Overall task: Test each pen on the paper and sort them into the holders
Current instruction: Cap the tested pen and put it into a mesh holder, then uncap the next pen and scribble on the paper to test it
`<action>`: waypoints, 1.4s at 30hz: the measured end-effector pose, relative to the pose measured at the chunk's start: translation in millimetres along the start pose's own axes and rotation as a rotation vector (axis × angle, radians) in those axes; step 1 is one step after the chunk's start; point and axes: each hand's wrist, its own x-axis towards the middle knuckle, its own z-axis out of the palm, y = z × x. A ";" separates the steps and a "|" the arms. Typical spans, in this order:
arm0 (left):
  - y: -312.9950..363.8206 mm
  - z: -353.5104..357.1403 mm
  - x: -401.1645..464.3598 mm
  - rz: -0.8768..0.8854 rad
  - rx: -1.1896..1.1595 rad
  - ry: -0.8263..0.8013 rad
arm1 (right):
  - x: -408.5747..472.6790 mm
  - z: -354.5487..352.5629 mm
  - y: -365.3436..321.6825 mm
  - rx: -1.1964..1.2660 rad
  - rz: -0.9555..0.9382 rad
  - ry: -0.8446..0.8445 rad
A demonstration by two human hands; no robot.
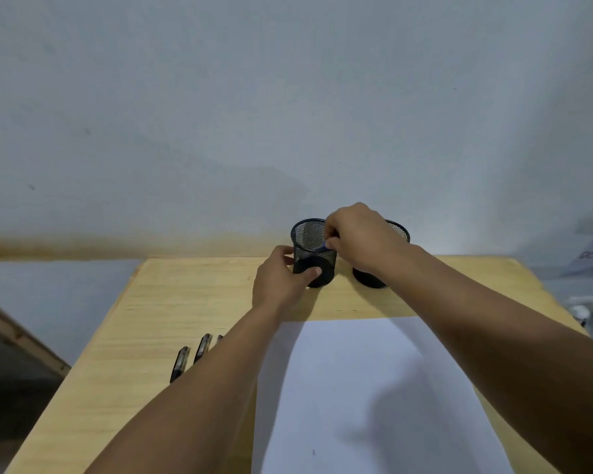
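Two mesh holders (314,251) stand at the wooden counter's (192,295) twelve o'clock edge, under a pale wall (220,114); left hand (281,282) fingers clamp one, right hand (360,237) fingers pinch a blue pen (322,248) over its mouth.

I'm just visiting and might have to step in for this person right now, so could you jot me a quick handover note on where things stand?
Left hand: gripping the side of the left mesh holder, steadying it.
Right hand: pinching a blue pen at that holder's mouth, apparently dropping it in.
Right mesh holder stands beside it, mostly hidden by the right hand; contents not visible.
White paper lies near the front of the wooden table, with one tiny mark showing.
Done: the blue pen seems almost sorted.
Left: at least three pens lie left of the paper, partly hidden by the left arm; test and sort each.
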 end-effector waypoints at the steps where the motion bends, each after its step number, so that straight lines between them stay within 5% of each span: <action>1: -0.1 0.2 0.2 0.002 0.006 -0.001 | 1.9 1.2 0.0 -0.016 -0.004 -0.010; 7: 2.5 0.8 -0.7 -0.005 0.023 -0.009 | 7.6 9.5 0.1 -0.111 -0.048 -0.051; 12: 3.4 -6.2 -5.2 -0.017 0.050 -0.056 | -9.3 13.5 5.6 -0.182 -0.122 0.121; 17: -7.2 -37.8 -20.7 -0.007 0.066 -0.119 | -51.2 21.1 -2.5 0.186 -0.123 0.359; 28: -48.7 -139.0 -66.5 0.095 0.405 -0.280 | -138.3 94.7 -91.4 0.560 0.055 -0.218; 42: -63.8 -147.8 -83.5 0.153 0.568 -0.357 | -157.4 125.3 -160.9 0.544 0.162 -0.291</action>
